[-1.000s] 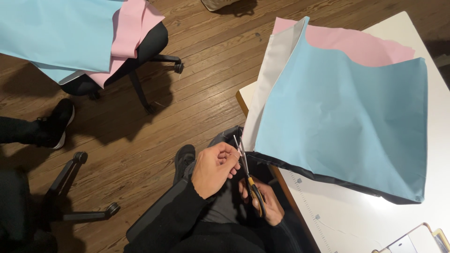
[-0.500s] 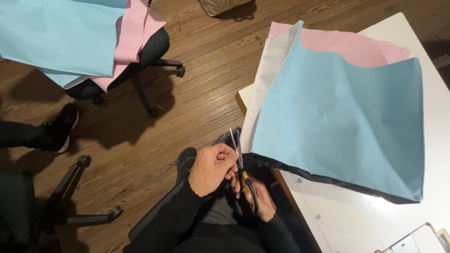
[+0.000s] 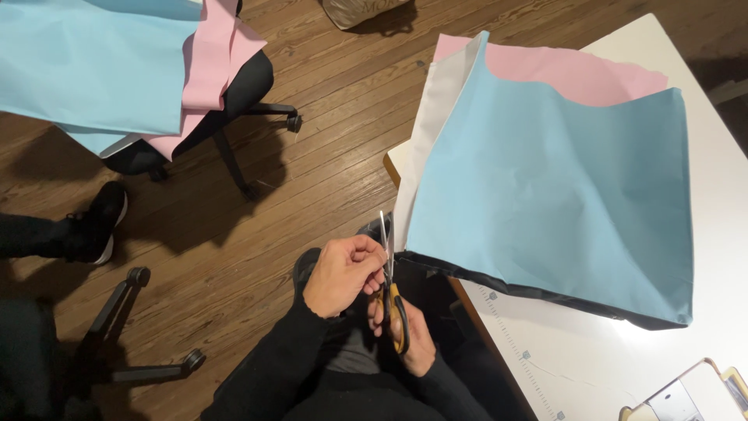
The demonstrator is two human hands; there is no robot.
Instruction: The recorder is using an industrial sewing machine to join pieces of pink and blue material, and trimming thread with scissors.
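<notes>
In the head view, the right hand has its fingers closed through the yellow-handled metal scissors, whose blades point up beside the corner of the light blue fabric sheet. That sheet hangs off the white table. The left hand pinches something small against the blades; what it is cannot be told.

Left hand curled, fingers pinched together; right hand below it, gripping, both black-sleeved
</notes>
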